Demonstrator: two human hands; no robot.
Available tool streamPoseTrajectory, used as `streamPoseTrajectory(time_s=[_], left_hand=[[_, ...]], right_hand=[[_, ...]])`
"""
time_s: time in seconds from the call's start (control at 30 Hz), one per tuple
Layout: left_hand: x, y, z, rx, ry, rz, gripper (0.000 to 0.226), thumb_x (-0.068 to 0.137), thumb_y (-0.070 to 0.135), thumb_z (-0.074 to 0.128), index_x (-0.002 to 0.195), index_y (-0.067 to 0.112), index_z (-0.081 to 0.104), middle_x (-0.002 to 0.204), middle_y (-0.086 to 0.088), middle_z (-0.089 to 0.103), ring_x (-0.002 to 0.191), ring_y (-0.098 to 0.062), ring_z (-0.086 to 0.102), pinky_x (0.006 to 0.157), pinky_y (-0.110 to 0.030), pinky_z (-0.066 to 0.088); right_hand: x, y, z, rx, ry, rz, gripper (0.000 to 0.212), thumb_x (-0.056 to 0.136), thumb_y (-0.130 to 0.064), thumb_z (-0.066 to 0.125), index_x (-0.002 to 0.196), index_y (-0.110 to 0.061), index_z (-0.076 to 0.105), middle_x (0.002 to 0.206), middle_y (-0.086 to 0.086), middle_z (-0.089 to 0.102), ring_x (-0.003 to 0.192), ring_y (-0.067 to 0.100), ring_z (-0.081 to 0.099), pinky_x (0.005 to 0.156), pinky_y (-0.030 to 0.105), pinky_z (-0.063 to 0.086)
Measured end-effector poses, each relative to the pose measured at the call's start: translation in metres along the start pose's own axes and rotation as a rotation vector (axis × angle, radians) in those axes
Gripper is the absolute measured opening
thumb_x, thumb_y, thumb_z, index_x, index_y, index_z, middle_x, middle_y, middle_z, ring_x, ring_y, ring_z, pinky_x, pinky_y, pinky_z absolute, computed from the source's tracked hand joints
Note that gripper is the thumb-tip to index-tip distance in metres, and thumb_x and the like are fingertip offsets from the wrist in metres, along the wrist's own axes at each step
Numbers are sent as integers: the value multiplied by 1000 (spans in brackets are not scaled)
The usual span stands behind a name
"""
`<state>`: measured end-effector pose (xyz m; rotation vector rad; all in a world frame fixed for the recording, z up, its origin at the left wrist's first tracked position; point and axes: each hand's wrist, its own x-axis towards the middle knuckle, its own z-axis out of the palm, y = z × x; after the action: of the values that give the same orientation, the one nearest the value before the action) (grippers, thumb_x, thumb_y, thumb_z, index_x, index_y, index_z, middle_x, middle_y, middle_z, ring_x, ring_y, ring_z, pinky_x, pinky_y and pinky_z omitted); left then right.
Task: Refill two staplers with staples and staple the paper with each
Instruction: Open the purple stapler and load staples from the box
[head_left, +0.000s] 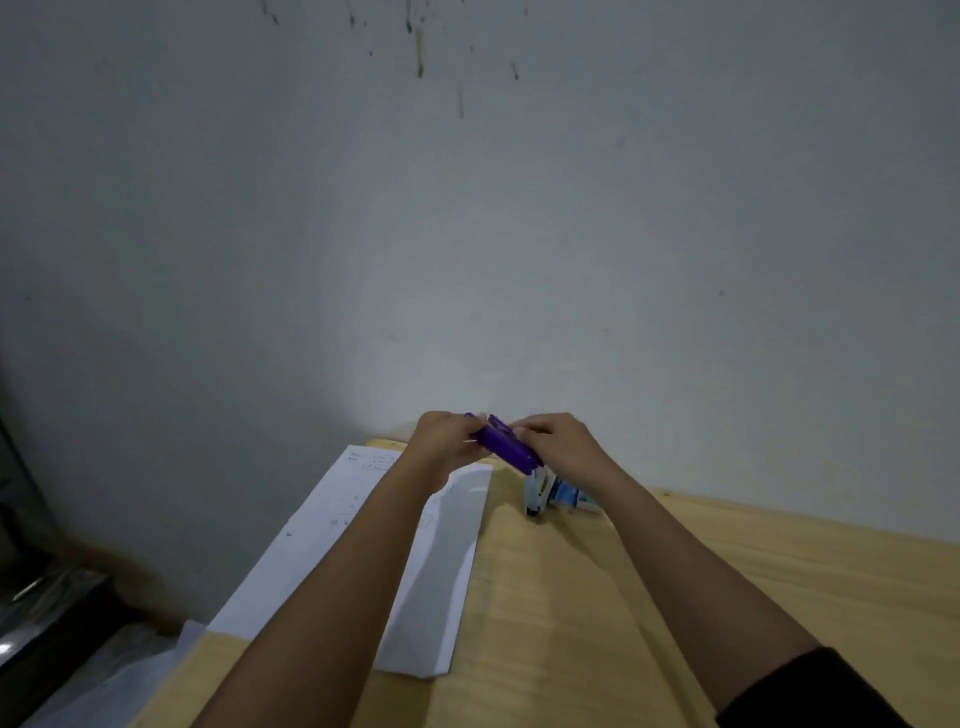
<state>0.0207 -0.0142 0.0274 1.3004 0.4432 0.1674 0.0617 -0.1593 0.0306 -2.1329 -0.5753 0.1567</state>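
Your left hand (441, 441) and right hand (558, 441) both grip the purple plastic stapler (506, 449), seemingly opened, above the white paper sheet (363, 545).

arms: 2, forearms bare | right sleeve (810, 691): black, pushed up | left: sleeveless

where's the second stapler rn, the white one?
In the head view the white stapler sits on the wooden table, right of the paper, just below the purple stapler held in both hands, beside a small blue box.
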Motion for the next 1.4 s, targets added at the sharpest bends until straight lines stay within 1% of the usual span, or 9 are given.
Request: streamPoseTrajectory(time_s=[0.1,0.23,0.33,0.4,0.53,0.73,1.0,1.17,1.4], left_hand=[[-19,7,8,-148,26,16,33,86,-1,63,114,-15,53,106,-25,58,77,-28,64,52,-24,58],[-47,12,19,-138,-37,111,31,89,10,63,113,-6,52,105,-20,58,89,-27,64,68,-26,59],[-64,13,23,-10,-33,185,35,92,32,57,113,5,50,108,-11,54,102,-24,56,81,-28,52],[-75,7,22,21,-61,205,39,92,41,54,118,13,48,113,-6,53,109,-23,54,88,-30,48],[-95,-14,21,-180,-298,231,35,94,28,54,125,13,51,116,-12,61,111,-27,60,86,-32,54],[-116,-32,33,-125,-349,327,29,90,14,60,117,2,60,105,-11,67,99,-21,66,79,-26,57],[-127,-39,46,-49,-388,344,13,85,4,65,98,3,68,88,-10,74,88,-22,70,85,-28,56],[-134,-45,60,-118,-274,371,9,85,8,66,93,5,68,89,-13,73,86,-21,70,72,-22,58],[-137,-47,70,-168,-211,403,5,83,7,68,87,11,68,83,-5,73,81,-16,69,72,-21,59]], right_hand=[[-29,-10,-9,-42,-5,-129,24,88,-27,62,108,-17,68,101,9,69,91,25,63,77,31,49],[-56,-20,-22,-281,34,-263,27,86,-22,65,110,-9,67,96,17,66,80,26,58,70,28,43],[-70,-25,-34,-195,148,-264,26,89,-22,61,110,-9,67,90,13,61,80,24,55,65,23,40],[-79,-23,-41,-52,169,-219,27,90,-24,60,113,-11,66,95,9,60,85,23,58,73,24,47],[-99,-15,-54,188,95,-161,22,91,-18,58,109,-8,66,97,8,66,91,26,65,86,34,55],[-130,-9,-67,-13,132,-181,21,92,-26,56,105,-16,69,99,2,69,93,16,60,78,23,44],[-143,-6,-88,-254,106,-135,19,91,-25,56,105,-17,67,92,-2,66,88,16,61,75,28,48],[-144,7,-83,113,404,-68,22,92,-24,54,101,-8,67,85,1,68,80,16,64,83,35,53],[-144,21,-64,718,563,77,22,97,-19,46,94,-5,62,87,7,66,86,22,63,87,36,53]])
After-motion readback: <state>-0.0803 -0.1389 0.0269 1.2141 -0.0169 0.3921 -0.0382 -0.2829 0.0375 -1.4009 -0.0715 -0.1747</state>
